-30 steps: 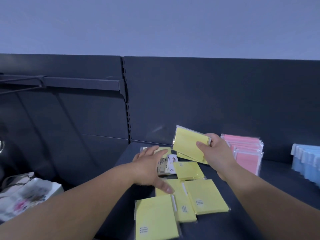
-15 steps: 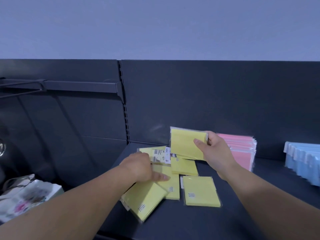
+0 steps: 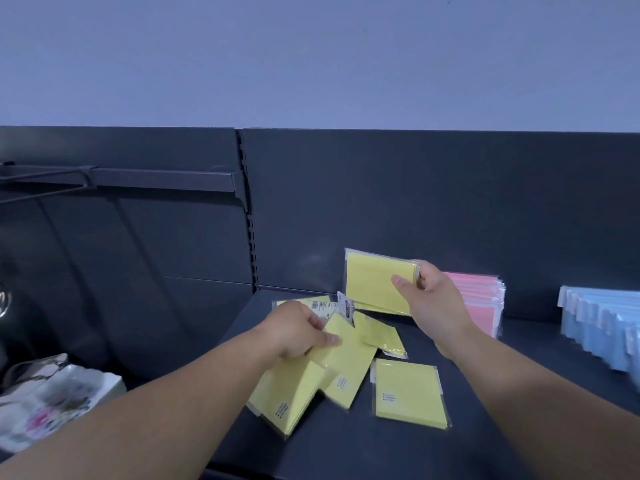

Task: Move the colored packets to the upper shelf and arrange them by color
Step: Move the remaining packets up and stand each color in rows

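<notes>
My right hand (image 3: 429, 303) grips a small upright stack of yellow packets (image 3: 375, 284) near the shelf's back wall. My left hand (image 3: 298, 327) pinches two yellow packets (image 3: 325, 372) and lifts them off the dark shelf (image 3: 519, 410). One yellow packet (image 3: 408, 393) lies flat in front of my right arm. Another yellow packet (image 3: 381, 332) lies behind it, and one with a white label (image 3: 320, 303) sits at the back left. A stack of pink packets (image 3: 479, 303) stands against the wall to the right. Blue packets (image 3: 604, 323) stand in a row at the far right.
The dark back panel (image 3: 450, 202) rises behind the shelf. A slotted upright (image 3: 247, 216) divides it from the left bay, where a metal bar (image 3: 159, 178) juts out. A floral patterned bag (image 3: 52, 400) lies at the lower left, below the shelf.
My left hand has closed on two yellow packets and raised them toward the middle. The right hand's stack has tipped more upright. The view has shifted slightly.
</notes>
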A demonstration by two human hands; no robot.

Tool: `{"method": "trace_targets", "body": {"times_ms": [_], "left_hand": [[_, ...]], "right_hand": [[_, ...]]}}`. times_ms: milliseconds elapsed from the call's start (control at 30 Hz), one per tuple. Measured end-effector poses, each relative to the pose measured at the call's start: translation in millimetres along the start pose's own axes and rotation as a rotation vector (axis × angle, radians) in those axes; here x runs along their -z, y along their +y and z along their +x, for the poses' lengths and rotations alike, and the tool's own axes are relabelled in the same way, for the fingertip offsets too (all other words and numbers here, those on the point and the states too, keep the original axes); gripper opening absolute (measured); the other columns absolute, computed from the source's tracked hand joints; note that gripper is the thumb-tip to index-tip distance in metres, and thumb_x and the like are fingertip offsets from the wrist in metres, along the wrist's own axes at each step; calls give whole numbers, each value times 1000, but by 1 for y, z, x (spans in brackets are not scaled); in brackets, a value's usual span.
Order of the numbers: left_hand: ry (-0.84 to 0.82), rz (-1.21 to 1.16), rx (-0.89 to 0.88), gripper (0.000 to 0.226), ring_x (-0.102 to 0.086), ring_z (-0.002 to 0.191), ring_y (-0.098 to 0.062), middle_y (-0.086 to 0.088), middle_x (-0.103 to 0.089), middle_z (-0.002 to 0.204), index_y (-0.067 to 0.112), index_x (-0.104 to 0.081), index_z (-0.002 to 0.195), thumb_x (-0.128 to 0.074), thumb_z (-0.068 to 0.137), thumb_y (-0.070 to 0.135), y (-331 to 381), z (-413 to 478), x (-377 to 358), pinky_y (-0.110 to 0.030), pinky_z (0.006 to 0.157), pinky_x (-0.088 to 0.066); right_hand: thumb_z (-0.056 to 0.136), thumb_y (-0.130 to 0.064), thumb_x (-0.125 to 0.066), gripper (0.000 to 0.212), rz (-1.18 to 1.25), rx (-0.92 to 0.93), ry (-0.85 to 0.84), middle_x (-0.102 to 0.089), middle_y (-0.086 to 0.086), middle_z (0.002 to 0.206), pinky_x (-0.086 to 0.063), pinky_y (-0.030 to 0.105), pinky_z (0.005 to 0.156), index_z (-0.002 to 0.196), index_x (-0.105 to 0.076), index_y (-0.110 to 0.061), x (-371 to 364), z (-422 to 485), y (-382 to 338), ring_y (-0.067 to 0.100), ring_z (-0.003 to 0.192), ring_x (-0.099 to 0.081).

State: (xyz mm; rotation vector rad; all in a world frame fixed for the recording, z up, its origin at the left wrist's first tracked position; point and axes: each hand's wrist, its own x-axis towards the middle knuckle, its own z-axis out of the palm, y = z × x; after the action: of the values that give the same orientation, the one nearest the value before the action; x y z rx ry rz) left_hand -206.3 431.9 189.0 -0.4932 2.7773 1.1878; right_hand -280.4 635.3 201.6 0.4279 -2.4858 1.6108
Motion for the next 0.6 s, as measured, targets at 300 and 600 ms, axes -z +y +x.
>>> {"method": "trace_targets", "body": {"times_ms": [300, 600], "left_hand": [[185, -241, -290, 10, -65, 84, -9, 4, -72, 88, 25, -72, 85, -79, 78, 29, 18, -5, 10, -21, 74, -53], [434, -202, -462, 27, -53, 100, 1, 18, -56, 104, 33, -63, 90, -82, 73, 27, 14, -14, 0, 0, 73, -37]], "right_hand": [[97, -46, -46, 18, 21, -34, -223, -68, -6, 101, -49, 45, 94, 105, -57, -34, -6, -4, 1, 17, 99, -63], [89, -25, -68, 23, 172, -17, -368, -71, -10, 104, -49, 39, 98, 109, -58, -32, -24, -32, -1, 10, 103, -65]]}}
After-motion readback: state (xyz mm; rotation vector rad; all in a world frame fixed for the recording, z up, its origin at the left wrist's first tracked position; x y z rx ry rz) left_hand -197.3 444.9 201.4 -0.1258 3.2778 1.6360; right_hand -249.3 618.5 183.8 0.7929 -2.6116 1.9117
